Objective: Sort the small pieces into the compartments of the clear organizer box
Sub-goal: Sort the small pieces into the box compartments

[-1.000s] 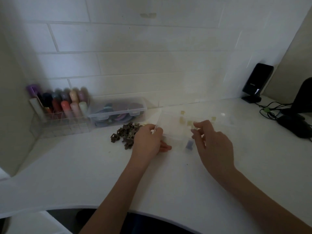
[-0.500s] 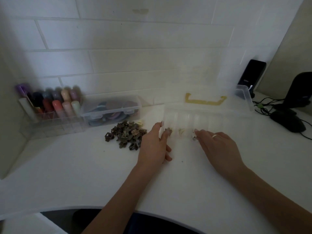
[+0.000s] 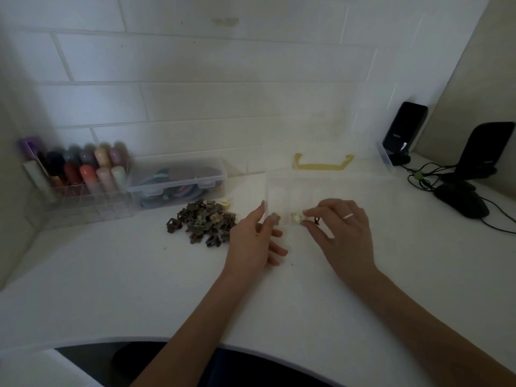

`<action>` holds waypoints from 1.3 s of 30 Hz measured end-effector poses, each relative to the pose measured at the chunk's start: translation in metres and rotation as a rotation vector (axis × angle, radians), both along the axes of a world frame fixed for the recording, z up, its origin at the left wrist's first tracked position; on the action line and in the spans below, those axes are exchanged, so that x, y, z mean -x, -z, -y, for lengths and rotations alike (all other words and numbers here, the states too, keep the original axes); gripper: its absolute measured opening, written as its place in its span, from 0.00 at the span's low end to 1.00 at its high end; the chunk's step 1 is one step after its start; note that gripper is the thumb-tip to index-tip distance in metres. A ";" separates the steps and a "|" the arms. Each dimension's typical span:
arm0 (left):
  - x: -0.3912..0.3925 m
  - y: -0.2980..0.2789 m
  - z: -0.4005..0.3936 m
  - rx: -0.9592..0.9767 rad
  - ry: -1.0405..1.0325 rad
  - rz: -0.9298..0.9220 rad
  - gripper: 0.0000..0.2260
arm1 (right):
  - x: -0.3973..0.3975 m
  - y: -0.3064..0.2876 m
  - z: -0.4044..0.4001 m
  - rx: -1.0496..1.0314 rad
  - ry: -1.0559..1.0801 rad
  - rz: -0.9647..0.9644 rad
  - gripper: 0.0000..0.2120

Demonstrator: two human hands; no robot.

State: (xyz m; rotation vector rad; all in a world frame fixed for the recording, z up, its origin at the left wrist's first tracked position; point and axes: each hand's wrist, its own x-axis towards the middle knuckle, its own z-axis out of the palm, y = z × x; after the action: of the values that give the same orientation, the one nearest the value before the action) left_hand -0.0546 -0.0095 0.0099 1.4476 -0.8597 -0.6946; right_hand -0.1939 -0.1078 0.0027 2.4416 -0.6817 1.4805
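Observation:
The clear organizer box lies on the white desk with its lid raised, a yellow handle showing through. My left hand rests against the box's front left corner, thumb on the wall, next to a small brownish piece inside. My right hand reaches the front row, fingertips pinching at a small cream piece. A heap of small brown clips lies on the desk left of my left hand, with two cream ones at its far edge.
A closed clear case of coloured items and a clear rack of coloured tubes stand at the back left wall. A black speaker, a black stand, a mouse and cables lie at the right.
The box's lid swung up from shut to fully raised. My right hand came down from the lid to the front compartments; my left hand stayed at the left corner.

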 end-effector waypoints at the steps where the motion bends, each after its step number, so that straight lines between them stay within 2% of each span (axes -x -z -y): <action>1: 0.000 0.000 -0.001 0.002 0.007 -0.013 0.18 | -0.001 0.002 0.001 -0.007 0.015 -0.005 0.05; 4: 0.001 0.000 -0.004 0.008 0.020 -0.049 0.20 | 0.004 0.001 0.005 -0.118 0.002 0.052 0.07; 7: 0.001 -0.001 -0.006 0.013 0.019 -0.071 0.20 | 0.009 -0.004 -0.001 -0.338 -0.126 0.127 0.04; 9: 0.000 -0.002 -0.008 0.019 0.008 -0.082 0.19 | 0.011 -0.006 -0.006 -0.466 -0.167 0.178 0.07; 11: -0.001 -0.003 -0.010 0.023 -0.009 -0.094 0.17 | 0.015 -0.007 -0.007 -0.501 -0.173 0.208 0.09; 16: -0.006 -0.002 -0.016 0.022 -0.066 -0.013 0.13 | 0.018 -0.004 -0.004 -0.416 -0.160 0.127 0.04; 20: -0.006 -0.002 -0.018 0.034 -0.086 0.074 0.13 | 0.008 -0.008 -0.008 -0.204 -0.165 0.044 0.04; 24: -0.004 -0.004 -0.019 0.042 -0.100 0.129 0.12 | -0.012 -0.008 -0.010 -0.010 -0.017 -0.066 0.05; 26: -0.003 -0.005 -0.020 0.044 -0.108 0.151 0.13 | -0.015 -0.005 -0.011 -0.005 0.010 -0.093 0.09; 28: -0.004 -0.005 -0.020 0.042 -0.118 0.168 0.11 | -0.012 -0.006 -0.014 -0.017 -0.051 -0.074 0.11; 30: -0.004 -0.004 -0.020 0.026 -0.129 0.211 0.09 | -0.006 -0.006 -0.016 -0.009 -0.106 -0.117 0.10; 33: -0.006 -0.003 -0.022 -0.012 -0.122 0.298 0.10 | 0.000 0.003 -0.013 0.025 -0.085 -0.286 0.09; 35: -0.009 -0.004 -0.028 -0.027 -0.119 0.405 0.12 | -0.001 0.007 -0.008 0.042 -0.101 -0.298 0.07; 39: -0.033 -0.006 -0.058 0.005 -0.328 0.613 0.10 | -0.010 0.006 -0.005 0.060 -0.122 -0.223 0.07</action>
State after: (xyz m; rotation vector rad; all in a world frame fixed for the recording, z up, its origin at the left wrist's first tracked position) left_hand -0.0215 0.0490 0.0157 1.7760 -1.0448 0.0112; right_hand -0.1843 -0.1032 -0.0031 2.5896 -0.4437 1.2213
